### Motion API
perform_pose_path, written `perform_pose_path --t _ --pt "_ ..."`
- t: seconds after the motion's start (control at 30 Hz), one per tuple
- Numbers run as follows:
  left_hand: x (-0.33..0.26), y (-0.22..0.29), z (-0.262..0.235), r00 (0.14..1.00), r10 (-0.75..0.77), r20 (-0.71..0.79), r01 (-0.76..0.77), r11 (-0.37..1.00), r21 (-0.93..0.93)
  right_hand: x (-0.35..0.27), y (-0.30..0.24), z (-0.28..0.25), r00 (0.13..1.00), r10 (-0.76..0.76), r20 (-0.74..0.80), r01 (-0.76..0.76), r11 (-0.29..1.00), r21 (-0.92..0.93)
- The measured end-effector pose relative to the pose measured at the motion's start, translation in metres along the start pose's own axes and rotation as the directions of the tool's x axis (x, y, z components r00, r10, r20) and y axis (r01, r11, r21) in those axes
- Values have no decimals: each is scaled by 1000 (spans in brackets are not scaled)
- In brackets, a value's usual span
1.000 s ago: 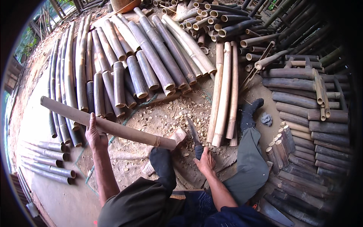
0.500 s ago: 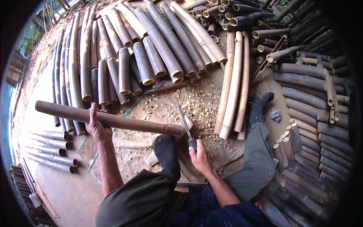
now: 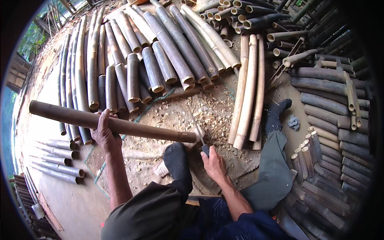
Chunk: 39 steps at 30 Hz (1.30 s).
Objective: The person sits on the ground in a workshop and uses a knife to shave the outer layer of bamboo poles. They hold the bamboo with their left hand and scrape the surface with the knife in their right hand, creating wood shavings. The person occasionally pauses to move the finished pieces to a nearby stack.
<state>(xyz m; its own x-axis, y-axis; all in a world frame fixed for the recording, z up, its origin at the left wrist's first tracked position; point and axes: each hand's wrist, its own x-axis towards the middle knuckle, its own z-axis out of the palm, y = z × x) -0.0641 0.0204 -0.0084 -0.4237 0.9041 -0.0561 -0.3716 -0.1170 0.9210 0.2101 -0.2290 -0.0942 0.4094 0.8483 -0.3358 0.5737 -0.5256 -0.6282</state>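
Observation:
A brown bamboo pole slants across in front of me, its left end raised. My left hand is closed around it left of its middle, thumb on top. The pole's right end lies by a pale wooden block, partly hidden, just beyond my dark-socked foot. My right hand grips the dark handle of a knife. Its narrow blade points up and away, next to the pole's right end; whether the two touch, I cannot tell.
Wood chips litter the ground around the block. Long bamboo poles lie in rows beyond, with three pale poles to the right. Stacked bamboo fills the right side. Several poles lie at left. A grey rag sits beside my other foot.
The pole has shifted slightly, its left end moving left and up. The knife has dropped a little and its blade has turned slightly. Both hands keep their hold.

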Motion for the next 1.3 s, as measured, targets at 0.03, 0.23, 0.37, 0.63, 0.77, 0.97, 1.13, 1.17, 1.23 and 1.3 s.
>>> perform_pose_path --t 0.03,0.23,0.37,0.63,0.77,0.97,1.13,1.17,1.23,1.3 --pt "2 -4 -8 997 6 75 -6 1000 -11 -7 -6 -4 991 -107 -74 108 994 12" --pt "-8 4 3 971 -47 234 61 997 -53 -10 -14 -2 972 -211 -105 207 977 -47" --pt "-9 9 3 961 -25 274 47 996 -71 8 -5 -1 994 -103 -46 100 993 -61" --pt "-18 16 18 944 -34 328 49 998 -40 -2 -1 10 968 -198 -156 202 979 10" --pt "-13 19 18 924 5 383 18 998 -56 4 -8 -2 999 -30 -17 30 999 -11" --pt "-16 18 17 884 -25 467 74 994 -86 -12 -21 -5 967 -196 -163 211 974 84" --pt "-17 28 24 976 -81 201 97 993 -70 3 -2 4 998 21 -55 -22 1000 -18" --pt "-13 24 20 992 -43 117 52 996 -76 -1 -10 -4 997 -36 -69 38 999 27" --pt "-12 17 14 1000 8 30 -9 1000 28 -11 -30 -15 970 -178 -167 192 979 70" --pt "-11 15 10 996 12 88 -16 999 46 -16 -35 -18 942 -252 -224 277 957 90"
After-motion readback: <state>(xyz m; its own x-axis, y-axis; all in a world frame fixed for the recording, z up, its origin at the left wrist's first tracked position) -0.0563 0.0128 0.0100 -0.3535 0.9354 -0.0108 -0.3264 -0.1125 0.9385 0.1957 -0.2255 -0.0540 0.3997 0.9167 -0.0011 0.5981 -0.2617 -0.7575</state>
